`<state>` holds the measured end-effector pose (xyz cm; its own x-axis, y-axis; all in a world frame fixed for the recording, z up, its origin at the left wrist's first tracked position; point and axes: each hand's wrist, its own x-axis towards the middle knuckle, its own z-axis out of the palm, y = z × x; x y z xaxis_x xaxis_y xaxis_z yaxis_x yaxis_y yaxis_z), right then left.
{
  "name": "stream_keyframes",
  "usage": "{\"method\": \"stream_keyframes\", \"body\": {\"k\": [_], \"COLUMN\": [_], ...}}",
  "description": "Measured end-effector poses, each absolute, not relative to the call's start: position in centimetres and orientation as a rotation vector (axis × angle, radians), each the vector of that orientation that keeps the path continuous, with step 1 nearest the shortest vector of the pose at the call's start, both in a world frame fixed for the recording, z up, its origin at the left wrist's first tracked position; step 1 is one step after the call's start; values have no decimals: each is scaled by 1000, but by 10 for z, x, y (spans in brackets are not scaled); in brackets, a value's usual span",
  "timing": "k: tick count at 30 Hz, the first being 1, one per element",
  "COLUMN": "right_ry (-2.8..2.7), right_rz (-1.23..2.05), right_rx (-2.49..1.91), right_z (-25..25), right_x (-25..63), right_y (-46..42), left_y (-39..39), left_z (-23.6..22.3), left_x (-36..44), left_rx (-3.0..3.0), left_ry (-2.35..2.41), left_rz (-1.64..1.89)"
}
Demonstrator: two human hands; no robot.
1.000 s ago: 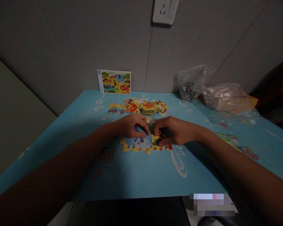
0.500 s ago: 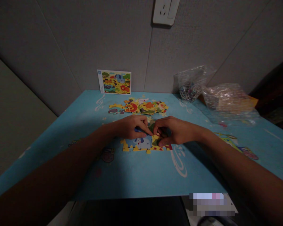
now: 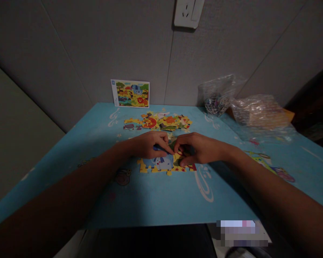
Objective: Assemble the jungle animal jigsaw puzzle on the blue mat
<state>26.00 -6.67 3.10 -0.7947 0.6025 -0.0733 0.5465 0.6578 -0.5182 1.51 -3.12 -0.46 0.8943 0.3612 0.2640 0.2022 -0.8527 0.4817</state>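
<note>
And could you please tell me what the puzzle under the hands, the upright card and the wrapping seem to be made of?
Puzzle: probably printed cardboard, judging by its flat body and knobbed edge; the finish is unclear in this light.
Card: likely stiff, smooth paper, as it looks thin and flat.
Wrapping: seemingly glossy plastic, being see-through and crinkled with highlights.

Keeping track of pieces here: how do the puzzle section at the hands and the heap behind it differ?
The puzzle section has flat, joined pieces; the heap is jumbled, with some overlapping. The section lies nearer the front of the table; the heap is nearer the wall. The section shows a light-blue animal; the heap shows a red-maned lion. Both include yellow.
</note>
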Motion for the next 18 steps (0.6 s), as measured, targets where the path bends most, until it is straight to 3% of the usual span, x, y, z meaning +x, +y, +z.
{"method": "stream_keyframes", "body": {"k": [18], "right_ry": [-2680], "right_rz": [779], "right_rx": [-1045], "right_z": [27], "right_x": [257], "right_y": [-63], "left_y": [-33], "left_z": [-3], "left_x": [16], "left_rx": [2578], "left_ry": [423], "left_rz": [488]}}
